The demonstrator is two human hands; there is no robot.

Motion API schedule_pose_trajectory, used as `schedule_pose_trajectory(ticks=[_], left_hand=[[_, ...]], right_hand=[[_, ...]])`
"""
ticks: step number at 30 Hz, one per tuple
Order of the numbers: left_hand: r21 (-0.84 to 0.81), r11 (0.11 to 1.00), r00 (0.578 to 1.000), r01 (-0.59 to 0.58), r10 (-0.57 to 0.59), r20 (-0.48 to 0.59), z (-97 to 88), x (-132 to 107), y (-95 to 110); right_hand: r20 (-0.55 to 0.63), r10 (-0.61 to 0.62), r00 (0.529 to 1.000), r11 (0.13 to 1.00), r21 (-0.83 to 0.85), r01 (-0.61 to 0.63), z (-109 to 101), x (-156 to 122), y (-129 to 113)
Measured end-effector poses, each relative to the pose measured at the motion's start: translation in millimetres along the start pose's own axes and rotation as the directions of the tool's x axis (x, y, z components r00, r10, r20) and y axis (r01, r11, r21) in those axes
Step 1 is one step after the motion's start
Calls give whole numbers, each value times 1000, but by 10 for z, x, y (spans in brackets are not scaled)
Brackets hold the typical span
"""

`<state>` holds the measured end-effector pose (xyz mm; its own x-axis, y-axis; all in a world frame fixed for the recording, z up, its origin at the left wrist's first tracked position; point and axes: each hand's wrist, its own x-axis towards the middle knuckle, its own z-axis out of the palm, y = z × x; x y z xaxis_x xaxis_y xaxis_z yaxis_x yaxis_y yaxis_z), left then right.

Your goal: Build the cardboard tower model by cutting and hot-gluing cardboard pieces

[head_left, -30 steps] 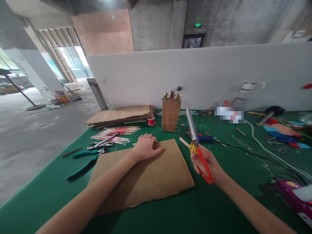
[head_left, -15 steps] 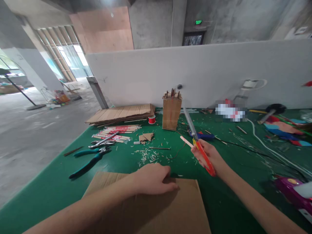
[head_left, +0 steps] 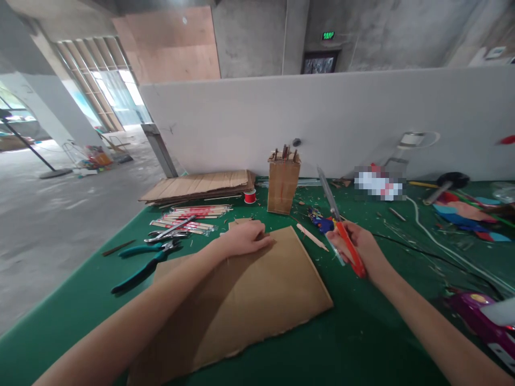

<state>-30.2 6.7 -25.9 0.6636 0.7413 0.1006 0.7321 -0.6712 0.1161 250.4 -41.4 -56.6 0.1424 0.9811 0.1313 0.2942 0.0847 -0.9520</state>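
A flat sheet of brown cardboard (head_left: pixel 249 300) lies on the green table (head_left: pixel 362 332) in front of me. My left hand (head_left: pixel 243 238) rests on its far edge, fingers curled over the rim, gripping it. My right hand (head_left: pixel 356 246) is closed around the red handles of a pair of scissors (head_left: pixel 340 228), held just right of the cardboard with the blades pointing up and away. A wooden stick (head_left: pixel 311 236) lies on the table between the cardboard and the scissors.
A small cardboard box with sticks in it (head_left: pixel 282 183) stands behind the sheet. A stack of cardboard (head_left: pixel 199 187), packets of sticks (head_left: pixel 189 219), teal pliers (head_left: pixel 140 262) and a red spool (head_left: pixel 250 197) lie to the left. Cables, coloured scraps and a purple tool (head_left: pixel 478 316) are on the right.
My left hand pulled the cardboard toward me, then pushed it back away across the table. My right hand with the scissors drifted slightly right and the blades tilted.
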Motion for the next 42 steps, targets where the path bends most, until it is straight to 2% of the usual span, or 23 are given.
schedule_pose_trajectory(ticks=[3, 6, 10, 12, 14, 17, 21, 24, 26, 29, 33, 35, 38, 42], left_hand=[[8, 996, 996, -90, 90, 30, -4, -68, 156], [71, 979, 979, -191, 185, 80, 85, -171, 363], [136, 969, 978, -208, 205, 39, 173, -313, 549], [41, 965, 966, -258, 257, 24, 142, -405, 600], [-143, 930, 939, -337, 343, 14, 79, -505, 633], [-384, 853, 924, -353, 382, -2, 1, -620, 638], [-465, 832, 940, -302, 340, -2, -17, -632, 513], [-424, 876, 973, -231, 216, -85, -35, -582, 338], [-386, 903, 980, -188, 144, -140, -65, -553, 212], [-341, 926, 979, -161, 107, -174, -108, -536, 45], [-310, 943, 985, -118, 71, -159, -111, -563, -74], [-243, 966, 988, -90, 57, -142, -93, -584, -82], [-57, 998, 995, -31, 26, -94, -57, -594, -68], [169, 983, 994, 79, -66, -83, -6, -565, -133]], right_hand=[[25, 17, 1000, 996, -86, -15, -38, -6, -40], [136, -2, 991, 971, -238, 34, 33, -99, -118], [260, 20, 965, 950, -305, 63, 225, -252, -198], [263, 33, 964, 938, -341, 61, 282, -282, -203], [228, 26, 973, 909, -411, 72, 287, -275, -194], [176, 26, 984, 852, -518, 71, 244, -240, -185], [179, 54, 982, 806, -589, 63, 245, -242, -185], [208, 79, 975, 773, -631, 72, 298, -276, -163], [221, 79, 972, 754, -651, 87, 326, -291, -135], [237, 64, 969, 742, -660, 112, 336, -290, -90], [233, 48, 971, 745, -656, 120, 324, -284, -64], [239, 30, 971, 750, -647, 136, 327, -299, -73], [256, -36, 966, 748, -634, 197, 344, -341, -103], [286, -138, 948, 686, -663, 299, 357, -389, -133]])
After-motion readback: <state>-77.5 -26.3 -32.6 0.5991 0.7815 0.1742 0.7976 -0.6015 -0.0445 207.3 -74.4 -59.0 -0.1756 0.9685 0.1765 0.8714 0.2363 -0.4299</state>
